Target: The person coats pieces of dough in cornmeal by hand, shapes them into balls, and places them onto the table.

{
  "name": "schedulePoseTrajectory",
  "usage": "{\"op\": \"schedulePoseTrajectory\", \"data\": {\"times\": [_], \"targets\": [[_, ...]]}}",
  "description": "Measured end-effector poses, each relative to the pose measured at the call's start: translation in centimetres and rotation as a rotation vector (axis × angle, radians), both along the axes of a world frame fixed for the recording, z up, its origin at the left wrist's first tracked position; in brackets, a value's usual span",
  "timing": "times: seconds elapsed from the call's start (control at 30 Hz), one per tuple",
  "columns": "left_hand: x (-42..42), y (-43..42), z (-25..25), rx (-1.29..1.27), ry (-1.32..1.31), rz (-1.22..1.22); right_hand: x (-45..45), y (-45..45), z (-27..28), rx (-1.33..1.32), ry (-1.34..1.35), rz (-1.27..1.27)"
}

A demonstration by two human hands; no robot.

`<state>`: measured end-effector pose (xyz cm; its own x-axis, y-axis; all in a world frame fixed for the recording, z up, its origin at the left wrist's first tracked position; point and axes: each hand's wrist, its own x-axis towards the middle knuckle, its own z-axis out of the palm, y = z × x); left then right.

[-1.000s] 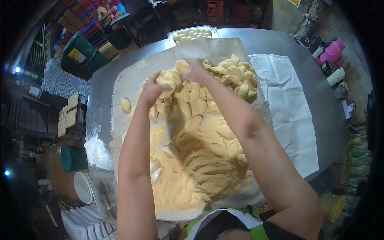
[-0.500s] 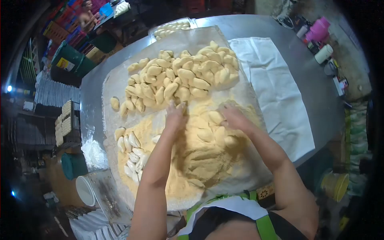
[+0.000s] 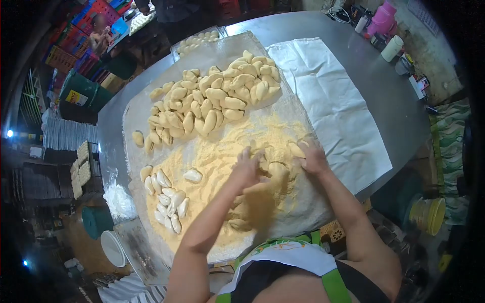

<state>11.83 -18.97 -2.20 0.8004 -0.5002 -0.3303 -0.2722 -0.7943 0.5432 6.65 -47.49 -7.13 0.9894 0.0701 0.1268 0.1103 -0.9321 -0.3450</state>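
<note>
Yellow crumb-coated oval dough piece (image 3: 297,149) at right hand (image 3: 313,157), on the near right of loose yellow powdery crumbs (image 3: 222,151); fingers bent against it, can't tell if gripped. Left hand (image 3: 246,169) over crumbs, fingers spread. Glossy white elongated dough pieces (image 3: 175,201) clustered left. Heaped pale-yellow coated dough pieces (image 3: 214,93) beyond. All on beige woven cloth (image 3: 139,108); creased white sheet (image 3: 333,101) right, grey metal table (image 3: 401,113) underneath.

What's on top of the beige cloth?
A far heap of yellowish pieces, whiter pieces near left, yellow powder. Left hand and right hand partly hide loose pieces; cloth beneath the heap is covered.
</note>
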Motion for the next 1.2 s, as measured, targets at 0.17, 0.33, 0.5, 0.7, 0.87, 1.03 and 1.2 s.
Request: {"op": "schedulePoseTrajectory", "data": {"times": [0.17, 0.33, 0.5, 0.7, 0.87, 1.03, 1.2], "targets": [[-1.2, -3.1, 1.7, 0.183, -0.059, -0.002, 0.0, 4.0, 1.1, 0.205, 0.135, 0.155], [0.6, -2.7, -2.4, 0.138, -0.114, -0.014, 1.3, 6.2, -0.9, 0.169, 0.137, 0.195], [2.5, 1.0, -2.7, -0.287, -0.25, 0.194, 5.2, 9.1, 5.9, 0.187, 0.264, 0.231], [9.1, 10.2, 2.7, -0.245, -0.294, 0.414, 16.1, 18.5, 8.0, 0.347, 0.082, 0.489], [16.2, 20.3, 4.1, -0.073, -0.527, 0.515, 26.5, 29.6, 6.5, 0.279, -0.065, 0.517], [22.2, 29.0, 5.7, -0.015, -0.491, 0.682, 32.2, 37.9, 9.7, 0.306, -0.066, 0.527], [20.9, 31.5, 2.8, -0.118, -0.542, 0.713, 32.6, 38.8, 8.0, 0.492, -0.233, 0.548]]}}
